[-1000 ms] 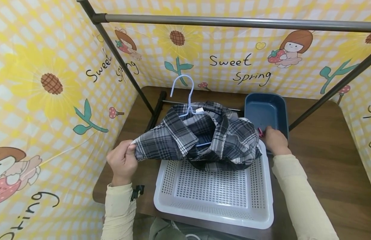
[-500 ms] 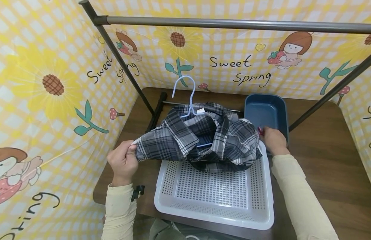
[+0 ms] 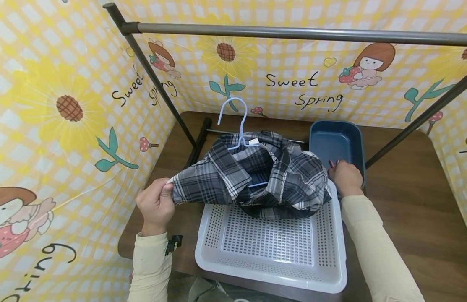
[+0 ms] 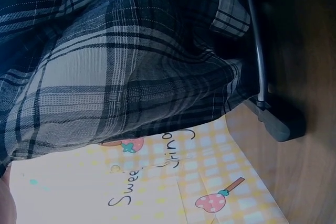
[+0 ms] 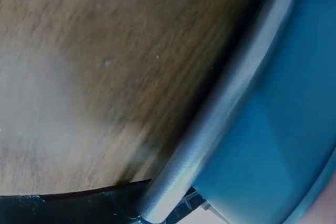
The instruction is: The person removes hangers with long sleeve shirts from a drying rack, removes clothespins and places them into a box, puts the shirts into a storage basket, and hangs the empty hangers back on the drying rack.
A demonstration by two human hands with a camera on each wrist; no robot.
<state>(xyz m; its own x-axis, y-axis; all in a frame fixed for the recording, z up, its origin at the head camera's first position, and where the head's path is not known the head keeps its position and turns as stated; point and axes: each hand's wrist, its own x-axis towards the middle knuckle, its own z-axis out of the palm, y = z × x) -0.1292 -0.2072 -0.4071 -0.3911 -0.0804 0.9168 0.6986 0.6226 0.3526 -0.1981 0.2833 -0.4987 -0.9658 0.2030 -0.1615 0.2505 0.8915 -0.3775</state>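
A grey and black plaid shirt (image 3: 203,180) lies bunched on a pale blue hanger (image 3: 243,121), whose hook stands up out of the collar. My left hand (image 3: 155,205) pinches the end of the shirt's left side between thumb and fingers, pulling the cloth taut. The left wrist view is filled mostly by this cloth. Over the near part of a blue tray (image 3: 331,142), my right hand (image 3: 346,178) pinches a small pink clip (image 3: 332,163) with two prongs showing. The right wrist view has the tray wall but not the clip.
A white perforated basket (image 3: 271,282) stands in front, partly under the shirt. A dark metal rack has its top bar (image 3: 256,31) above and behind, with posts at both sides. Everything rests on a brown wooden table (image 3: 399,209), with a patterned yellow sheet (image 3: 286,54) around it.
My right hand stays at the tray while the pink clip turns in its fingers, its prongs now pointing up. The left hand keeps its grip on the shirt. The head view shifts slightly.
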